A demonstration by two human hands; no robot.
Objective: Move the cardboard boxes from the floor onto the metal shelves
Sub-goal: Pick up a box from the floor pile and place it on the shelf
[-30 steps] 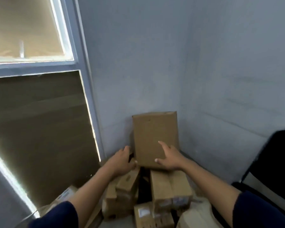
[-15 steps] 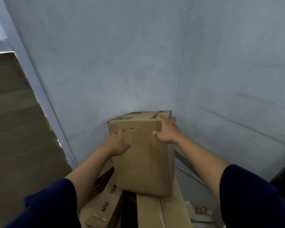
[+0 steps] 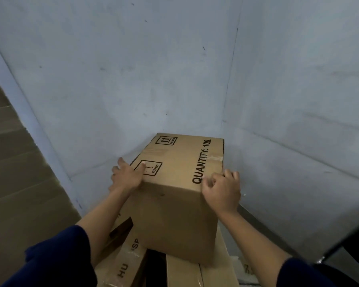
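Box [image 3: 180,183] between hands, atop lower cartons [image 3: 182,270]; base hidden. Left hand [image 3: 127,176] flat, fingers straight on left top edge. Right hand [image 3: 221,190] curled round right top edge; fingertips partly hidden.

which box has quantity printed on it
The big box held by the left hand and right hand, atop the pile. The lower box shows only HU and SP.

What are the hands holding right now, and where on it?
The top cardboard box: left hand on its upper left edge, right hand curled over the upper right corner.
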